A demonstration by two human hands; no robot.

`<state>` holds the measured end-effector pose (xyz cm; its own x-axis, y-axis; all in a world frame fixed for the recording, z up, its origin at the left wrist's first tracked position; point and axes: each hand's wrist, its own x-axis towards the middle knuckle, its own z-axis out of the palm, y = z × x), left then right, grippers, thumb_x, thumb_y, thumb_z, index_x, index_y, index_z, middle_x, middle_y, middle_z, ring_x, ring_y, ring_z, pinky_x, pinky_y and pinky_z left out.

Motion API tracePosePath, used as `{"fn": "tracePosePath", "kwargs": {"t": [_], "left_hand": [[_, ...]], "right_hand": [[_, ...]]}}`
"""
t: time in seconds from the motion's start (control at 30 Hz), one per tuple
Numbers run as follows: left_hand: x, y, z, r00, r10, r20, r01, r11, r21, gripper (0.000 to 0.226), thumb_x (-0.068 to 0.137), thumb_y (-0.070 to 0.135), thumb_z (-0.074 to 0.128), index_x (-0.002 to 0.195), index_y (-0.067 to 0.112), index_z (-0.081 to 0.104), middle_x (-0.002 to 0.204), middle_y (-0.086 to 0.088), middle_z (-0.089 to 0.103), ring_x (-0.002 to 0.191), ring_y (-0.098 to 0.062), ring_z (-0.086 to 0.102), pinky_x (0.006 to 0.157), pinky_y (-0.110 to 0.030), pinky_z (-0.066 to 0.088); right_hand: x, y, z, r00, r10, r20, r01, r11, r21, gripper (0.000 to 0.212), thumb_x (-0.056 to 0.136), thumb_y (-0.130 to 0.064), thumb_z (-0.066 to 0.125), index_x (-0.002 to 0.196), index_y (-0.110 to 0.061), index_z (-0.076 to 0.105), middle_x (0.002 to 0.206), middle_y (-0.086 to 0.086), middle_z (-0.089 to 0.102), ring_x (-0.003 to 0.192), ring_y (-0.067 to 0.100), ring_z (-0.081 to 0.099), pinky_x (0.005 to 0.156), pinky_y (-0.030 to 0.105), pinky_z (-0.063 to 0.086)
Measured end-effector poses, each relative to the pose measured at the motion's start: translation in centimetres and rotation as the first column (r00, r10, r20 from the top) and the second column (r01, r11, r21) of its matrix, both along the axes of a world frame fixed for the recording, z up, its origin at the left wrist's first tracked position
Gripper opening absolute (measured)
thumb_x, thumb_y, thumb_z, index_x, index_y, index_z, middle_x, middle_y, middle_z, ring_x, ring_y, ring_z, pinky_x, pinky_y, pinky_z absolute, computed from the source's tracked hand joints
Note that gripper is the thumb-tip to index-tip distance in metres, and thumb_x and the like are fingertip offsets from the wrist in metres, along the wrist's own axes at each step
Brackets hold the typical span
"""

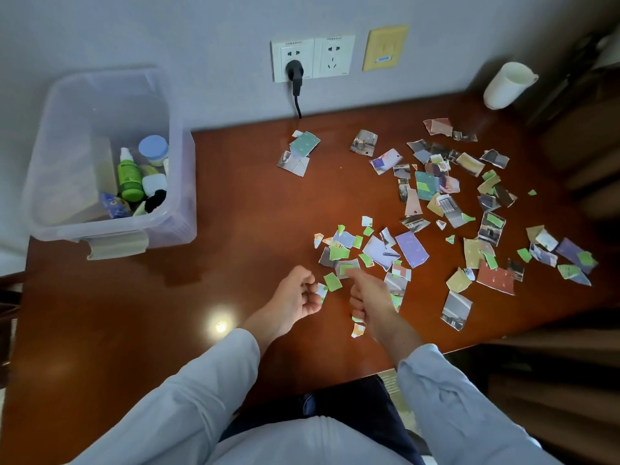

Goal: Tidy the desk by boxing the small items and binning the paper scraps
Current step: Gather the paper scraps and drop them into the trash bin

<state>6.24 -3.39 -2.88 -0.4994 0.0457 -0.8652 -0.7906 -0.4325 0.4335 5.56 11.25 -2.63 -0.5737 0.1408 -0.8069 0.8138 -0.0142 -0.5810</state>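
Observation:
Torn paper scraps [446,209] of several colours lie scattered over the right half of the brown desk [235,203]. My left hand [297,297] is near the front middle, its curled fingers pinching a small green and white scrap [322,292]. Beside it my right hand [369,297] reaches a finger onto a green scrap [347,268] in a nearby cluster, and a few scraps show under its curled fingers. At the back left stands a clear plastic box [181,182] holding small items: a green bottle [129,176], a blue-lidded jar [153,150] and others.
A white cup [506,83] stands at the desk's back right corner. A black plug and cord [295,78] hang from a wall socket behind the desk. A dark wooden chair [583,135] is on the right. The desk's front edge runs by my lap.

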Motion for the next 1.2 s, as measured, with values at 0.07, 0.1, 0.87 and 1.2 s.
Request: {"fn": "tracePosePath", "kwargs": {"t": [0.07, 0.1, 0.87, 1.2], "left_hand": [[-0.3, 0.4, -0.4, 0.989, -0.149, -0.011, 0.145, 0.976, -0.164, 0.023, 0.091, 0.019, 0.045, 0.069, 0.013, 0.044, 0.057, 0.002, 0.038, 0.048, -0.013, 0.033, 0.048, -0.023, 0.033], [-0.2, 0.5, -0.7, 0.964, -0.264, -0.041, 0.239, 0.921, -0.306, 0.020, 0.090, 0.019, 0.049, 0.071, 0.013, 0.046, 0.056, 0.005, 0.038, 0.047, -0.011, 0.033, 0.048, -0.022, 0.029], [2.4, 2.7, -1.8, 0.662, -0.734, 0.148, 0.319, 0.097, -0.943, 0.031, 0.089, 0.033, 0.056, 0.118, 0.032, 0.046, 0.098, 0.004, 0.066, 0.092, -0.022, 0.062, 0.065, -0.029, 0.043], [2.2, 3.1, -2.0, 0.760, -0.630, 0.162, 0.337, 0.168, -0.926, 0.029, 0.085, 0.037, 0.063, 0.108, 0.027, 0.049, 0.095, 0.002, 0.066, 0.091, -0.024, 0.061, 0.068, -0.031, 0.043]], "right_hand": [[-0.5, 0.0, -0.6, 0.964, 0.247, -0.096, -0.215, 0.942, 0.259, 0.019, 0.086, -0.032, 0.067, 0.083, -0.013, 0.062, 0.066, -0.003, 0.055, 0.056, 0.012, 0.050, 0.049, 0.024, 0.039], [-0.7, 0.1, -1.1, 0.913, 0.385, -0.138, -0.311, 0.872, 0.379, 0.015, 0.086, -0.029, 0.066, 0.089, -0.015, 0.063, 0.076, -0.004, 0.062, 0.065, 0.012, 0.056, 0.055, 0.026, 0.045], [-4.0, 1.3, -1.0, 0.208, 0.976, 0.064, -0.641, 0.087, 0.763, 0.028, 0.090, -0.031, 0.064, 0.115, -0.028, 0.053, 0.105, -0.004, 0.067, 0.094, 0.019, 0.064, 0.060, 0.023, 0.036], [-4.5, 1.2, -1.0, 0.147, 0.988, 0.057, -0.651, 0.054, 0.757, 0.031, 0.089, -0.027, 0.064, 0.118, -0.028, 0.052, 0.111, -0.005, 0.066, 0.099, 0.019, 0.064, 0.067, 0.025, 0.045]]}}
